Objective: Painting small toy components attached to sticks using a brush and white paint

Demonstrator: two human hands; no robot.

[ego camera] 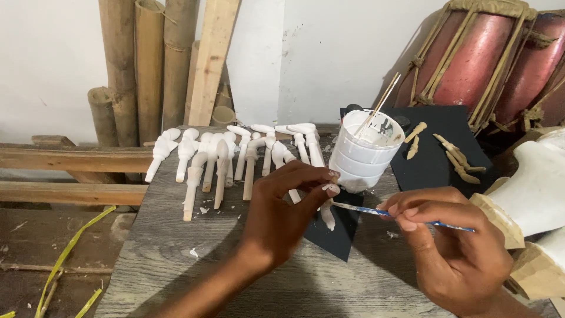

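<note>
Left hand (282, 206) pinches a small white-coated carved wooden piece (327, 213) by its upper end, fingers closed on it, so the lower part hangs free just over the black sheet (335, 235) on the grey wood-grain desk (170, 259). Right hand (453, 247) has a thin blue-handled paintbrush (376, 210) in a pencil-style grip, fingers shut on the handle, white-loaded tip touching or just short of the piece, can't tell which. White plastic paint tub (365, 150) stands just behind the hands, within easy dipping reach, with thin sticks (379, 106) propped in it. Row of white-coated carved pieces (235, 159) lies spread out at the desk's far edge, probably drying. Bare tan carved pieces (453, 153) sit apart on the second black sheet, to the right of the tub, likely still uncoated. Bamboo poles (141, 65) lean on the wall; red rope-laced drums (488, 59) stand at right.
</note>
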